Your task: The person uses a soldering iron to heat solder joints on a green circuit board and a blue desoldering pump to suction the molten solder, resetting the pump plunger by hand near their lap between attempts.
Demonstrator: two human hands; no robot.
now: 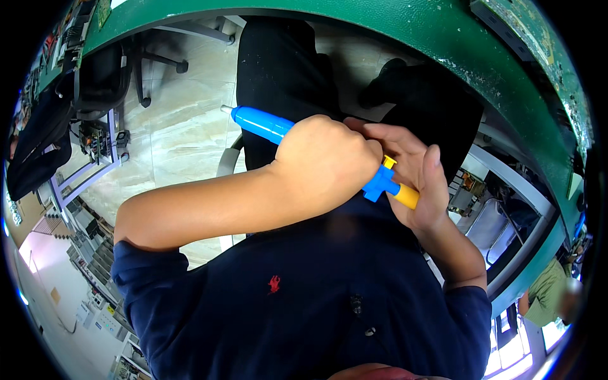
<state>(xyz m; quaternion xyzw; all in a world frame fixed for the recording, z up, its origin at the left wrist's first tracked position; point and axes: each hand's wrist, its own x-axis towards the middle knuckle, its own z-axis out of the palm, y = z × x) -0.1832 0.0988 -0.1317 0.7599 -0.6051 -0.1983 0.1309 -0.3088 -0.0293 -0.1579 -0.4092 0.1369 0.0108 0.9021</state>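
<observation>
A blue desoldering pump (259, 124) lies slantwise in front of my chest, with its pale nozzle pointing to the far left. My left hand (329, 158) is wrapped round its barrel in a fist, hiding the middle. Past the fist, on the right, a small yellow button (389, 163) and a yellow plunger end (407, 196) stick out. Beside that end my right hand (418, 171) is held up with its palm toward the pump, thumb raised and fingers extended. The plunger end overlaps the right palm; whether they touch, I cannot tell.
A green bench (405, 31) curves along the far side and right, with a circuit board (538, 44) on it. Below are my dark-trousered legs (278, 69). A black swivel chair (101, 79) stands far left on the tiled floor (183, 114). A person in green (544, 294) is at right.
</observation>
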